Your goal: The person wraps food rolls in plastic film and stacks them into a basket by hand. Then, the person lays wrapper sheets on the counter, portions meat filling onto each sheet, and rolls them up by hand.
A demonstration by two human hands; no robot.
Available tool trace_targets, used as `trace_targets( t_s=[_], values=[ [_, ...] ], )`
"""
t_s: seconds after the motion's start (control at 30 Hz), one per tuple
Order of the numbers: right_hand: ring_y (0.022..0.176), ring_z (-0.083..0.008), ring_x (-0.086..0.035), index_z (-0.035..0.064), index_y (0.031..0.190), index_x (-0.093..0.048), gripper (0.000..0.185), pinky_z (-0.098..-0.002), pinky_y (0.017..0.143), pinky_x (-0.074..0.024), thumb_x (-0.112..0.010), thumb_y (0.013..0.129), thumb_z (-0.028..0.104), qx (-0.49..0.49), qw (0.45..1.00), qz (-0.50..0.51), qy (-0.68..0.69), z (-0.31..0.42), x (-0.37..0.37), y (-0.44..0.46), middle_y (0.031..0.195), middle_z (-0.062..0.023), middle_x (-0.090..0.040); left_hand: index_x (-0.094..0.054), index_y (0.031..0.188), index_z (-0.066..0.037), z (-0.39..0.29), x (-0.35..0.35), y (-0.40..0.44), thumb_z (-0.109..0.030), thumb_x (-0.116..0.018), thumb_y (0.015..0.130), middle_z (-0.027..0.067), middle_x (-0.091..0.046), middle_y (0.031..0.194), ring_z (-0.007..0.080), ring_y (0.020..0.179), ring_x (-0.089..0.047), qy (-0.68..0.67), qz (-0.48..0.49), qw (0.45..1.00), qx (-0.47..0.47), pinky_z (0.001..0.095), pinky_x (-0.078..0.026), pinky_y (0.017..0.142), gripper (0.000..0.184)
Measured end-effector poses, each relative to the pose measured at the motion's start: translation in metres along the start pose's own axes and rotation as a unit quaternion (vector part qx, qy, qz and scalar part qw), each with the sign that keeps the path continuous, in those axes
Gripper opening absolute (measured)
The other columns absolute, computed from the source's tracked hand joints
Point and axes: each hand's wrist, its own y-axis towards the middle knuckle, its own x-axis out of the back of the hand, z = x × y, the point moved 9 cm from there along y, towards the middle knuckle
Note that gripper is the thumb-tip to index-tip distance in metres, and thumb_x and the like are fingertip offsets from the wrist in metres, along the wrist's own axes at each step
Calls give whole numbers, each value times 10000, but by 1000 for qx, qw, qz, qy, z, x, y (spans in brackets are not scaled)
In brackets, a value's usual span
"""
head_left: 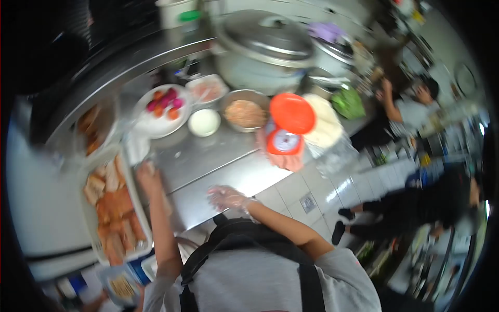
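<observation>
My right hand (226,198), in a clear plastic glove, hovers by the front edge of the steel table with its fingers loosely apart and nothing visible in them. At the left, my left hand (148,176) is over the table beside a white crate (146,229). Blur hides what its fingers do. Just beyond it lies a whitish, plastic-looking piece (138,148); whether the hand touches it I cannot tell. The crate holds orange-brown slabs and paler pieces of food (115,208), perhaps fish or meat.
Behind my hands stand a plate (148,127) of red and purple pieces, a white bowl (204,122), a metal bowl (245,112) of minced food, an orange scale (285,143) and a large lidded pot (265,47). Two people are at the right, another person's hands at lower left.
</observation>
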Motion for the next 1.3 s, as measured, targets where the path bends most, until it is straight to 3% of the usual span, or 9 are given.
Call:
trace_targets(
  t_s=[0.33,0.6,0.73,0.77,0.93,1.0,1.13,1.2,1.3],
  values=[
    [636,-107,-623,62,1386,-522,474,-267,580,-563,-640,942,175,9,997,-51,63,5,53,-44,1013,-109,-681,-411,1521,-105,-34,7,-23,-75,-654,892,247,-475,1408,428,1208,-487,61,4,996,-63,495,-396,1058,675],
    [1173,-219,-610,121,1457,-513,619,-378,969,-523,-636,951,456,-21,990,41,-134,117,143,-220,1330,-107,-612,-524,1437,-93,-131,49,-44,-154,-691,891,228,-497,1393,386,1255,-480,48,-69,990,-115,477,-373,1081,574],
    [1064,-206,-670,40,1266,-653,495,-332,891,-538,-674,911,385,-176,823,-282,-460,106,311,-314,1111,-162,-719,-708,1205,-120,-254,38,-70,-139,-704,882,149,-641,1226,324,1180,-555,-98,-42,968,-227,417,-416,1029,323],
    [1019,-212,-680,37,1255,-657,500,-342,875,-541,-675,907,396,-162,856,-291,-395,100,326,-320,1091,-163,-725,-728,1129,-112,-291,31,-82,-124,-708,872,126,-674,1149,307,1129,-587,-146,-11,961,-236,410,-433,1006,258],
    [856,-234,-695,24,1216,-678,482,-387,809,-546,-692,895,384,-26,939,-297,-173,65,399,-292,1070,-176,-735,-758,1033,-96,-521,-55,-197,20,-688,800,92,-712,1046,276,1013,-648,-326,254,812,-412,399,-510,902,270],
    [732,-157,-642,53,1284,-637,442,-350,738,-537,-652,947,338,5,898,-306,-316,49,403,-269,873,-93,-712,-751,1075,-107,-578,-103,-225,16,-674,779,96,-699,1087,287,1043,-643,-310,303,778,-454,417,-508,930,329],
    [744,-174,-664,57,1324,-615,510,-335,757,-548,-678,922,365,-83,959,-137,-234,-13,373,-260,960,-126,-722,-691,1204,-93,-651,-206,-238,-33,-655,817,109,-668,1223,313,1154,-616,-198,284,785,-513,411,-491,1012,394],
    [826,-258,-679,67,1308,-631,537,-386,781,-532,-671,891,403,-81,953,-169,-239,-38,382,-282,887,-161,-734,-654,1265,-83,-666,-244,-237,-60,-643,841,114,-646,1293,324,1219,-593,-138,183,809,-541,404,-474,1053,425],
    [877,-302,-685,54,1317,-618,586,-414,823,-524,-687,865,421,-106,926,-273,-239,-33,403,-345,919,-177,-733,-628,1312,-78,-662,-297,-227,-135,-650,882,129,-602,1385,347,1287,-554,-63,241,827,-504,410,-452,1081,434]
  ],
)
